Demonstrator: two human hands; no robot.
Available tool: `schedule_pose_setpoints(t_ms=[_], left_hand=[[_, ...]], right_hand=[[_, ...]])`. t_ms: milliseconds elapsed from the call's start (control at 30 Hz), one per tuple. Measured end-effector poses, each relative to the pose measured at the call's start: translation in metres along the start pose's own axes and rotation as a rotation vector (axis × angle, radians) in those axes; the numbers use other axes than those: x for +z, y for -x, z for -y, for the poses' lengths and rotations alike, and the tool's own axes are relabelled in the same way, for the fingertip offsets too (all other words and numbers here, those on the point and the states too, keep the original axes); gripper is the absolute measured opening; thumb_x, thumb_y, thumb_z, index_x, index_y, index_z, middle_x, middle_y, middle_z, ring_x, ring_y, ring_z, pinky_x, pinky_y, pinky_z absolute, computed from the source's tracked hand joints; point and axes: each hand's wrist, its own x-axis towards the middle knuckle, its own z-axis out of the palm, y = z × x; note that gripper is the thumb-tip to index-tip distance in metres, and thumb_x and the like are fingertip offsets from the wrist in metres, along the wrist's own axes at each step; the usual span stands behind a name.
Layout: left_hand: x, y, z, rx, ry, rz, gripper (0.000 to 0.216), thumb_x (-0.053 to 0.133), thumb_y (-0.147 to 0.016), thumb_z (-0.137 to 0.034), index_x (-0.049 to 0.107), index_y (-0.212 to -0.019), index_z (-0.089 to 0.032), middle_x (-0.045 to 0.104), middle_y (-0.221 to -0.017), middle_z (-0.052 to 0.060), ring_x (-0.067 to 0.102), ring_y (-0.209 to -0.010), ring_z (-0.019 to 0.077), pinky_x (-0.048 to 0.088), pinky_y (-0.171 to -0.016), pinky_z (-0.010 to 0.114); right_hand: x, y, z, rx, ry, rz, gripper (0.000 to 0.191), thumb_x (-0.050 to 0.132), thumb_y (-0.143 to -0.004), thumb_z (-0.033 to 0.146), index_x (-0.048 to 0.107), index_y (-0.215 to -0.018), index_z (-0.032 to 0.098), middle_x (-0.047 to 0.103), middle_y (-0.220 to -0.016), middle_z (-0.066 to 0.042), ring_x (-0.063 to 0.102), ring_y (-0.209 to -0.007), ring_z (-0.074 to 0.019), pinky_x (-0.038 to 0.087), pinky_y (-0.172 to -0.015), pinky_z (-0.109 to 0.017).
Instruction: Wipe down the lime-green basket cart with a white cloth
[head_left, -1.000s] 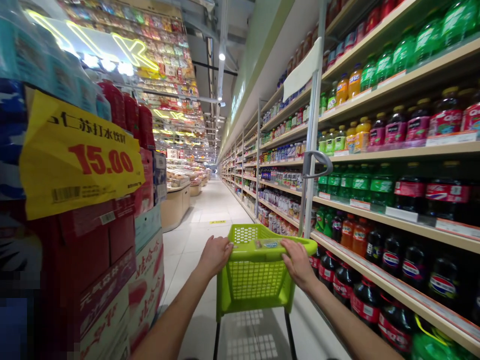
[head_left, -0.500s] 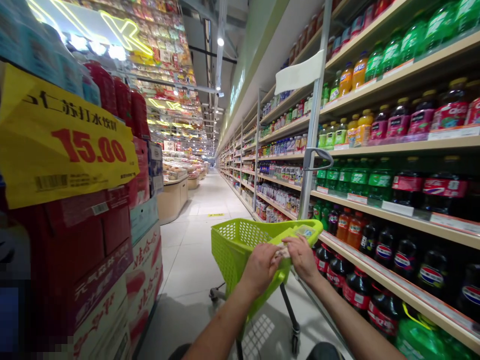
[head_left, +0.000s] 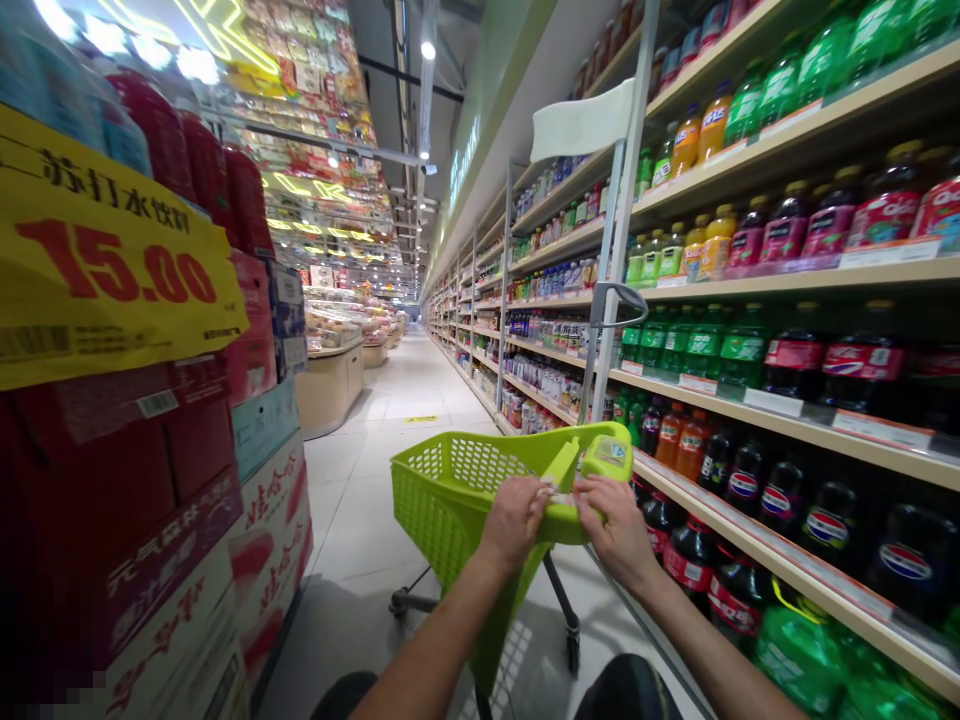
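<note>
A lime-green plastic shopping cart (head_left: 442,510) with dark legs and small wheels stands right in front of me, turned at an angle to the left. My left hand (head_left: 517,520) is closed round the near bar of the cart. Close beside it, my right hand (head_left: 611,525) grips the same bar near a chunky green end piece with a clear top. Something pale and crumpled shows at the bar between the two hands; I cannot make out what it is. The cart's perforated basket shows nothing inside from this angle.
Shelves of soda bottles (head_left: 739,335) line the right side, with a grey pole and ring holder (head_left: 619,303) sticking out. Stacked drink cartons (head_left: 274,490) and a yellow price sign (head_left: 112,255) stand close on the left. A tiled aisle (head_left: 397,385) runs ahead past display counters (head_left: 330,385).
The cart has turned a little leftward, and both hands have shifted with it, still on the bar. The carton stack and sign have slid left in view and appear nearer.
</note>
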Motion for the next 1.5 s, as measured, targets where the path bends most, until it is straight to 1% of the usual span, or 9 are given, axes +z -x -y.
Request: schedule_pose_setpoints(t_ms=[167, 400, 467, 567, 700, 933, 1167, 1400, 1500], left_hand=[[-0.009, 0.016, 0.034, -0.244, -0.086, -0.040, 0.029, 0.034, -0.086, -0.030, 0.060, -0.092, -0.018, 0.065, -0.092, 0.007, 0.059, -0.086, 0.0172, 0.049, -0.079, 0.036], [0.042, -0.015, -0.031, 0.116, -0.074, 0.152, 0.027, 0.041, -0.084, -0.024, 0.052, -0.108, -0.019, 0.059, -0.111, 0.008, 0.052, -0.105, 0.0179, 0.039, -0.095, 0.040], [0.044, -0.015, -0.021, 0.104, -0.123, 0.187, 0.028, 0.042, -0.084, -0.022, 0.051, -0.109, -0.018, 0.059, -0.112, 0.008, 0.052, -0.105, 0.0187, 0.038, -0.095, 0.042], [0.029, 0.000, 0.026, 0.010, -0.189, 0.185, 0.026, 0.041, -0.083, -0.020, 0.053, -0.106, -0.018, 0.061, -0.109, 0.008, 0.054, -0.102, 0.0184, 0.040, -0.093, 0.041], [0.014, 0.024, 0.077, -0.172, -0.272, 0.040, 0.024, 0.039, -0.084, -0.021, 0.055, -0.101, -0.018, 0.064, -0.098, 0.008, 0.058, -0.091, 0.0177, 0.047, -0.083, 0.038], [0.037, 0.024, 0.059, -0.008, -0.256, 0.152, 0.037, 0.044, -0.079, -0.014, 0.047, -0.116, -0.016, 0.055, -0.117, 0.010, 0.048, -0.110, 0.0199, 0.037, -0.096, 0.041], [-0.030, 0.053, 0.108, -0.293, -0.422, 0.197, 0.038, 0.035, -0.078, -0.005, 0.049, -0.112, -0.013, 0.057, -0.113, 0.013, 0.052, -0.103, 0.0199, 0.040, -0.091, 0.042], [0.016, 0.047, 0.075, -0.044, -0.350, 0.186, 0.033, 0.038, -0.083, -0.013, 0.050, -0.113, -0.019, 0.056, -0.115, 0.008, 0.051, -0.107, 0.0173, 0.041, -0.092, 0.037], [0.007, 0.060, 0.089, -0.035, -0.348, 0.156, 0.035, 0.036, -0.082, -0.012, 0.049, -0.114, -0.020, 0.056, -0.117, 0.008, 0.050, -0.109, 0.0179, 0.040, -0.093, 0.040]], right_hand=[[-0.018, -0.002, -0.017, 0.014, -0.115, 0.012, 0.026, 0.042, -0.079, 0.032, 0.059, -0.062, 0.022, 0.066, -0.084, -0.004, 0.055, -0.094, -0.0235, 0.034, -0.090, -0.044], [-0.028, -0.016, -0.057, -0.043, -0.081, 0.069, 0.029, 0.038, -0.079, 0.032, 0.062, -0.065, 0.022, 0.067, -0.081, -0.004, 0.057, -0.089, -0.0215, 0.038, -0.085, -0.039], [-0.030, -0.019, -0.059, -0.021, 0.074, 0.129, 0.031, 0.037, -0.081, 0.032, 0.061, -0.064, 0.022, 0.066, -0.077, -0.003, 0.058, -0.082, -0.0201, 0.035, -0.086, -0.040], [-0.033, -0.020, -0.055, 0.030, 0.287, 0.231, 0.034, 0.036, -0.084, 0.035, 0.058, -0.062, 0.022, 0.064, -0.070, -0.001, 0.056, -0.073, -0.0178, 0.031, -0.086, -0.041], [-0.028, -0.019, -0.041, 0.030, 0.422, 0.223, 0.029, 0.038, -0.083, 0.034, 0.059, -0.067, 0.022, 0.064, -0.071, -0.001, 0.054, -0.076, -0.0183, 0.023, -0.091, -0.044], [0.015, -0.018, -0.001, -0.039, 0.490, 0.326, 0.023, 0.047, -0.077, 0.033, 0.063, -0.089, 0.021, 0.064, -0.080, -0.006, 0.055, -0.082, -0.0224, 0.022, -0.091, -0.045], [0.007, -0.010, -0.019, -0.095, 0.428, 0.252, 0.021, 0.047, -0.076, 0.029, 0.063, -0.087, 0.020, 0.065, -0.079, -0.003, 0.055, -0.079, -0.0187, 0.025, -0.088, -0.040], [0.004, -0.003, -0.043, -0.073, 0.511, 0.144, 0.022, 0.042, -0.080, 0.028, 0.063, -0.079, 0.020, 0.064, -0.078, -0.003, 0.056, -0.079, -0.0190, 0.024, -0.088, -0.041], [0.004, 0.003, -0.047, -0.070, 0.556, 0.107, 0.025, 0.041, -0.081, 0.030, 0.063, -0.086, 0.021, 0.064, -0.086, -0.005, 0.055, -0.088, -0.0217, 0.020, -0.093, -0.045]])
